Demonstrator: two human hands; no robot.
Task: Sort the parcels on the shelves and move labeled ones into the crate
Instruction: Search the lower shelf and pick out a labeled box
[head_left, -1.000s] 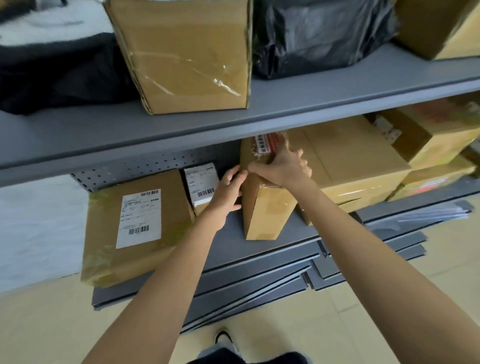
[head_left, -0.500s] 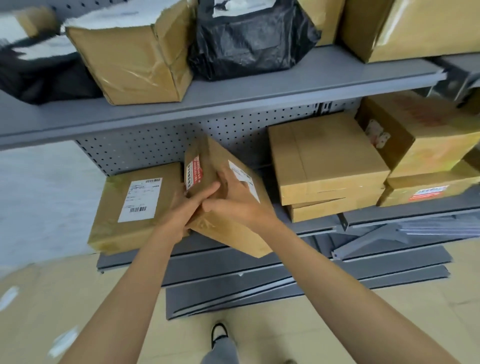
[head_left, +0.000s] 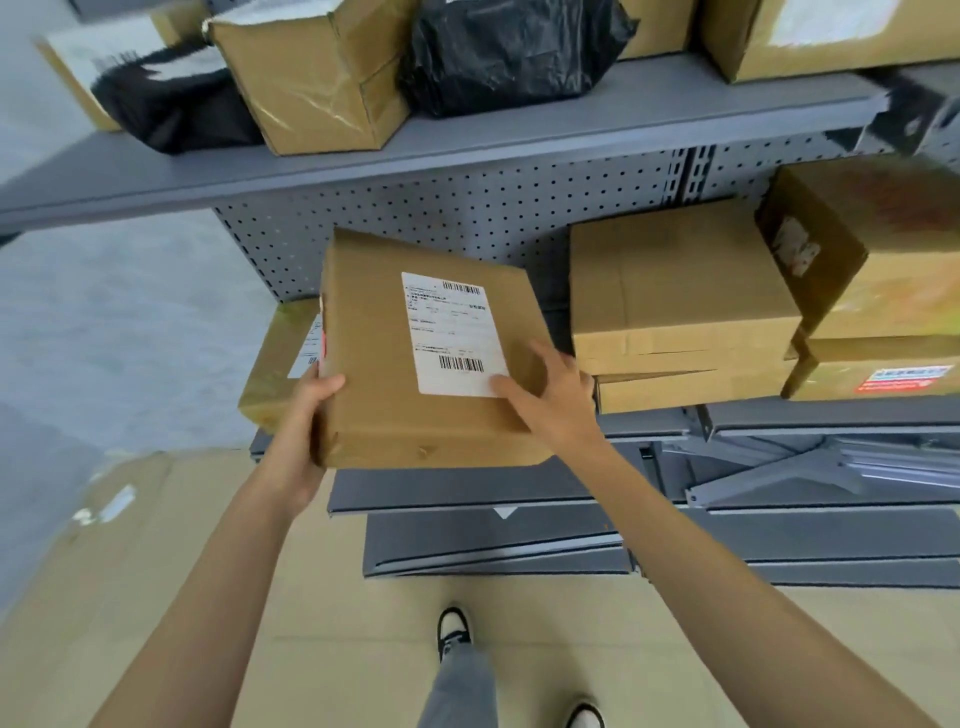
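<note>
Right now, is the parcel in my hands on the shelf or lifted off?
Lifted off: both hands hold the parcel in front of the shelf.

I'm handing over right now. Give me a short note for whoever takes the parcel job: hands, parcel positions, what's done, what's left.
Left hand grips the left edge of the held parcel, thumb on its front.
Right hand holds its right side, fingers spread over the white label.
The parcel is off the lower shelf, label facing up.
Another labeled parcel lies behind it on that shelf; stacked boxes sit to the right.
Done: one labeled parcel found and lifted.
Left: put it in the crate, which is not in view, then check the rest.
</note>
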